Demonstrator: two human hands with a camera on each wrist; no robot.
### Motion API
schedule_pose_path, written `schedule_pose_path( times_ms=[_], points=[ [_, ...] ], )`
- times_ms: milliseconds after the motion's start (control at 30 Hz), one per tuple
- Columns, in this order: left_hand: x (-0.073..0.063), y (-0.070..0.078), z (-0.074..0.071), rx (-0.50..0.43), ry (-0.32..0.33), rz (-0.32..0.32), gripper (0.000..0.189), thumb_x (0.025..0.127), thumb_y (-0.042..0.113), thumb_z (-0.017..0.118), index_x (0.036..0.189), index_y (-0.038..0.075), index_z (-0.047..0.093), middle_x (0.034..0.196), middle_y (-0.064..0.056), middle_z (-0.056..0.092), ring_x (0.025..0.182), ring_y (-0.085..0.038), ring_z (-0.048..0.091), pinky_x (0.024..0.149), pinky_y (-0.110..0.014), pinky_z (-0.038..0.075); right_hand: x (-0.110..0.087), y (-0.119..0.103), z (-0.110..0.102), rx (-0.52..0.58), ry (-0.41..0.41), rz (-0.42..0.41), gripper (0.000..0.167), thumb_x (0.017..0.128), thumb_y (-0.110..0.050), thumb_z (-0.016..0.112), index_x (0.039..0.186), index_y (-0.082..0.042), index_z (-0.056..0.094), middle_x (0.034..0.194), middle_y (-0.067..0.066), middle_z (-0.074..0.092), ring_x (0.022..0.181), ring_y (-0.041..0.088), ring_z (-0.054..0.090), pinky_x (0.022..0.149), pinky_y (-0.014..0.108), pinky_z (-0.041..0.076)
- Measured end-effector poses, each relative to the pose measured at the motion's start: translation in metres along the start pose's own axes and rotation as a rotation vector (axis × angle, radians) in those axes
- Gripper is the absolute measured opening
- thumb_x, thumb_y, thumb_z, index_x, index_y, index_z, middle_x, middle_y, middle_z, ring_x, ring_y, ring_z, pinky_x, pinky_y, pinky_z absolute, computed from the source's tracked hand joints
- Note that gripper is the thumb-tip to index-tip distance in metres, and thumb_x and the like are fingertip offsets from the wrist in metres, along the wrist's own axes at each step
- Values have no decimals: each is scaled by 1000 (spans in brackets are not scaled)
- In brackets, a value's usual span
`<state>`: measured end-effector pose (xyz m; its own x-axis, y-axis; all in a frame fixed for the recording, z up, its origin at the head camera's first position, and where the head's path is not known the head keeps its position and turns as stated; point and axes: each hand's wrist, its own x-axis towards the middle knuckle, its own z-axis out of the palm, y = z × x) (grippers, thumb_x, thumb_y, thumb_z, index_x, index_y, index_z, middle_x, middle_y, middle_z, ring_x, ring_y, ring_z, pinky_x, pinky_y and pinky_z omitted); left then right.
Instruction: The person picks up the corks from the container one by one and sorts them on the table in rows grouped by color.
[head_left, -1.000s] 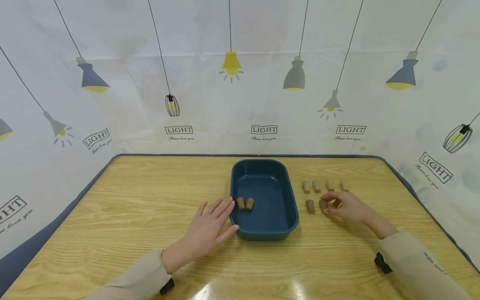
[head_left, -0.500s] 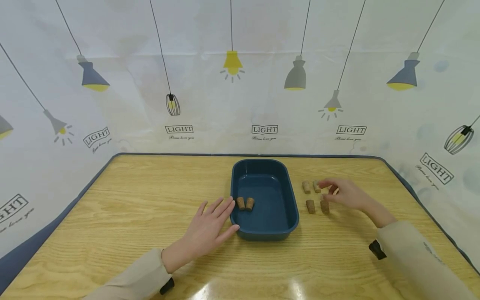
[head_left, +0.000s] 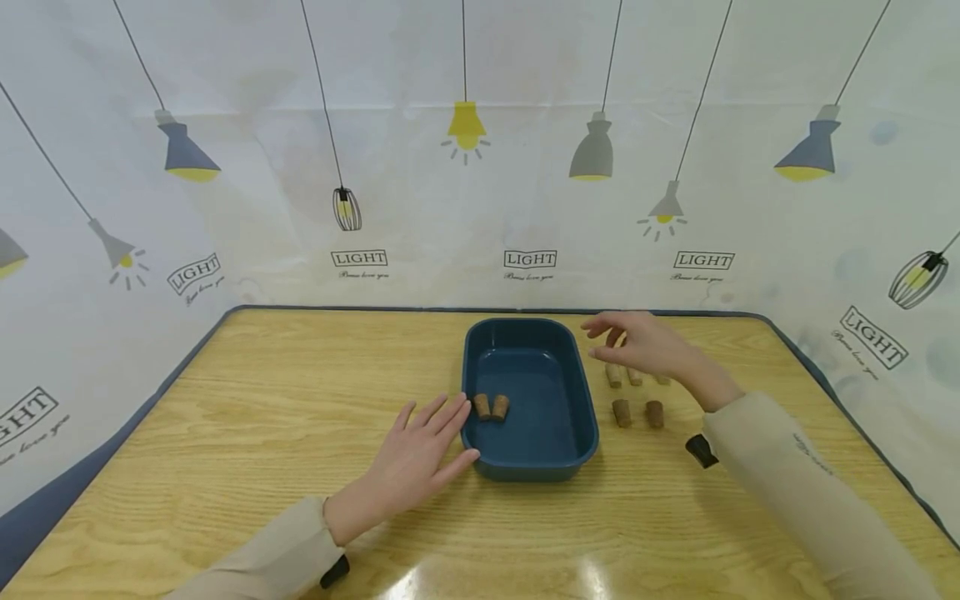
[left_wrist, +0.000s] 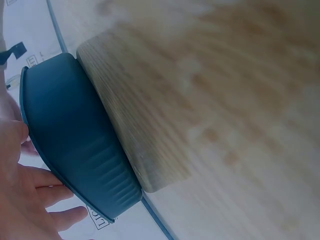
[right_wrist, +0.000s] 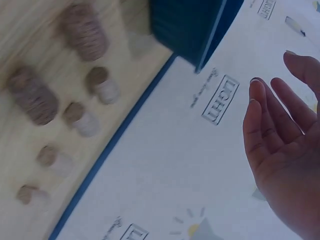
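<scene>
A dark blue rectangular tub (head_left: 537,472) stands on the wooden table. Two brown corks (head_left: 500,407) are inside it, side by side near the left wall. My left hand (head_left: 408,458) rests spread fingers against the tub's left rim; in the left wrist view its fingers lie straight along that rim. My right hand (head_left: 637,342) is raised off the table beside the tub's far right side. Its fingers are loosely bent with nothing between them, as the right wrist view also shows. Below it stand two dark corks (head_left: 655,414) and a row of several paler corks (right_wrist: 82,120), partly hidden by the hand and wrist.
The wooden table (head_left: 300,375) has a dark blue edging at the back and sides. Behind it hangs a white backdrop (head_left: 420,208) printed with lamps and lettering. Each sleeve has a black strap piece (head_left: 701,451) underneath.
My right hand has let go of the right-hand dark cork, risen, and moved left and away from me toward the tub. That cork stands slightly further right. The left hand stays put.
</scene>
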<state>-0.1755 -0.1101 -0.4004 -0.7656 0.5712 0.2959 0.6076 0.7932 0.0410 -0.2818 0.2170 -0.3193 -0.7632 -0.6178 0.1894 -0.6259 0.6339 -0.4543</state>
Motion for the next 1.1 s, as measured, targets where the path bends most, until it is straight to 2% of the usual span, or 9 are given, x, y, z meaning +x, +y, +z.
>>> schedule_pose_path(
  times_ms=[167,333,533,733,900,1100],
  points=[
    [0,0,0,-9,17,8,62,91,50,35,134,6,38,138,-7,33,124,-27,30,95,-54,20,21,-19,3,9,-29,-53,36,85,-20,61,117,-4,55,100,7,59,77,15,56,64,31,46],
    [0,-1,0,1,7,7,62,91,50,35,134,6,38,138,-7,33,124,-27,30,94,-55,21,40,-38,10,0,-37,-89,37,84,-20,62,117,-4,55,98,6,59,76,16,57,64,31,45],
    [0,-1,0,3,13,10,62,91,51,34,134,6,38,138,-7,33,124,-26,30,94,-55,22,59,-59,22,-39,-90,-57,37,84,-20,62,116,-4,55,99,7,60,76,16,57,65,29,46],
    [0,-1,0,13,1,7,63,91,52,32,135,8,37,139,-5,32,125,-25,29,94,-54,22,72,-74,35,-4,-190,-18,40,84,-23,61,117,-2,55,105,11,59,91,24,56,74,32,45],
    [0,-1,0,7,12,12,63,91,52,30,135,7,38,139,-6,33,124,-26,30,93,-55,22,83,-79,47,-4,-228,-32,40,83,-24,62,116,-1,55,102,11,59,89,21,57,75,32,45],
    [0,-1,-1,-10,16,15,63,91,51,31,134,6,39,138,-6,33,124,-27,30,93,-56,22,91,-78,58,38,-303,38,40,83,-26,63,115,-3,56,104,10,58,91,19,55,76,32,44]
  ],
)
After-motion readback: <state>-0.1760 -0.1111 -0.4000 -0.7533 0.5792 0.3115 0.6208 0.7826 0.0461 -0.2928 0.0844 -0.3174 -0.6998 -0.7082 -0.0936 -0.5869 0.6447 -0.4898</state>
